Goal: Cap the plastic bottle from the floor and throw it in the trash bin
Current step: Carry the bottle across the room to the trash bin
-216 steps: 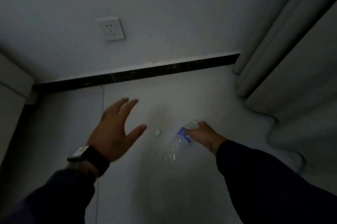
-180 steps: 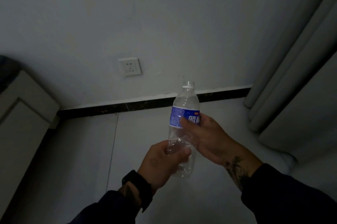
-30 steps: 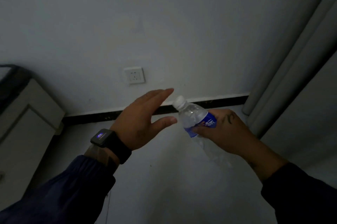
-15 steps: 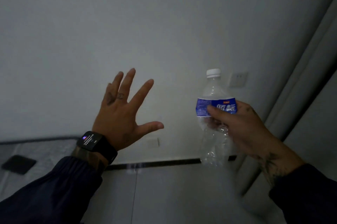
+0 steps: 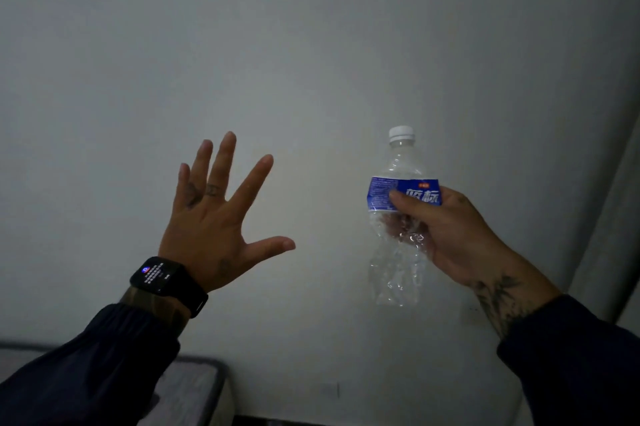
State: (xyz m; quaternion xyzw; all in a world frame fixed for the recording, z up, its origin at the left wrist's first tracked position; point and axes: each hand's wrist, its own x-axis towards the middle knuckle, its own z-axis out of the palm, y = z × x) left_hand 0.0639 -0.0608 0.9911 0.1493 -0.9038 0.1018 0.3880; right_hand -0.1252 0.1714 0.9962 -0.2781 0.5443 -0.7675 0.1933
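Left hand (image 5: 211, 217) raised before the wall (image 5: 311, 44), fingers spread wide, empty; smartwatch (image 5: 162, 275) on its wrist, screen lit. Well apart to the right — plastic bottle (image 5: 398, 217), upright in mid-air, white cap (image 5: 401, 132) on, body crumpled. Right hand (image 5: 450, 235) wrapped around it at the blue label (image 5: 381, 193). Curtain (image 5: 616, 200) at far right.

A clear, crinkled bottle (image 5: 398, 252) is seen right of centre, topped by a white cap (image 5: 401, 132) and wrapped in a blue label (image 5: 381, 193) with white characters and a small orange mark. A black watch (image 5: 166, 282) with a lit screen is worn at lower left. Dark navy sleeves (image 5: 86, 373) are shown against a pale grey wall (image 5: 311, 44).
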